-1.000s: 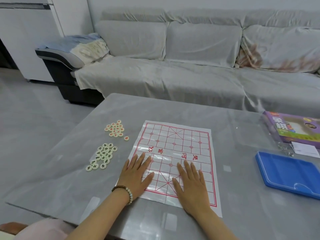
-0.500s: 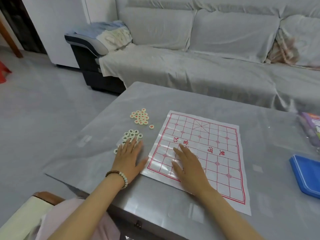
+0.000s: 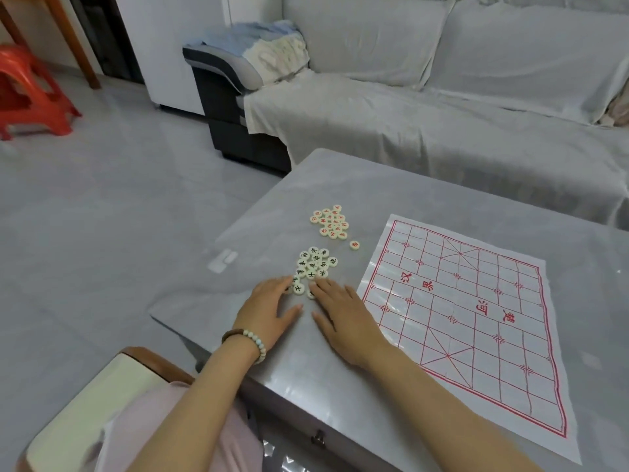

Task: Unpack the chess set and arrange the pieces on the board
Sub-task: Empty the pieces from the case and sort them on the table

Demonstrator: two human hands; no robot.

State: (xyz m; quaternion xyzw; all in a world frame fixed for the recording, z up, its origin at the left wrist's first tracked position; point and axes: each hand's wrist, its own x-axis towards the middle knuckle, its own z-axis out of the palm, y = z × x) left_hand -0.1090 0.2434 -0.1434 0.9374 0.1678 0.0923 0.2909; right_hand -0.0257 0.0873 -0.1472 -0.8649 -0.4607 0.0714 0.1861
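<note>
A grey surface (image 3: 408, 199) holds a paper chess board (image 3: 476, 318) printed with red lines, lying flat towards the near edge. Between the board and the surface's left edge sit two clusters of round cream pieces: the black-lettered pieces (image 3: 315, 264) nearer the person, the red-lettered pieces (image 3: 330, 222) farther back, with a single red piece (image 3: 354, 245) just apart from them. The left hand (image 3: 269, 310), with a beaded bracelet (image 3: 250, 338) on its wrist, and the right hand (image 3: 343, 315) lie palm down, fingers straight, fingertips touching the nearest black-lettered pieces.
</note>
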